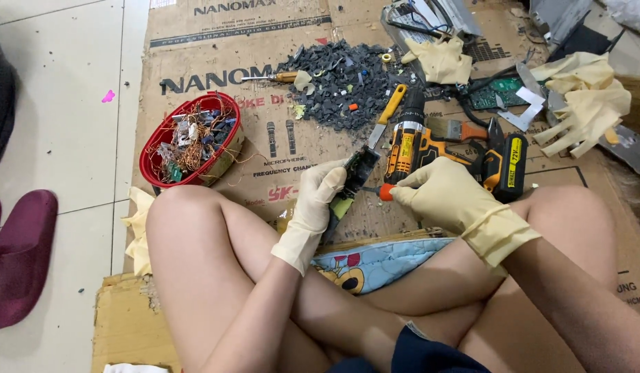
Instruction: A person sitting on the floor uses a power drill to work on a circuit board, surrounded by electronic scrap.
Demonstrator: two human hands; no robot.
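I sit cross-legged on flattened cardboard (216,55), both hands in cream rubber gloves. My left hand (320,197) grips a small dark electronic part (359,168) with a green edge, held above my knees. My right hand (441,193) holds a screwdriver with an orange handle (386,192), its tip pointing left against the part. An orange and black cordless drill (430,148) lies on the cardboard just behind my hands.
A red basket (161,148) of wires and small parts stands at the left. A heap of dark plastic scraps (340,83) lies behind, with a yellow-handled tool (387,110), a green circuit board (496,93) and spare gloves (586,103). Maroon slippers (19,255) rest on the tiled floor.
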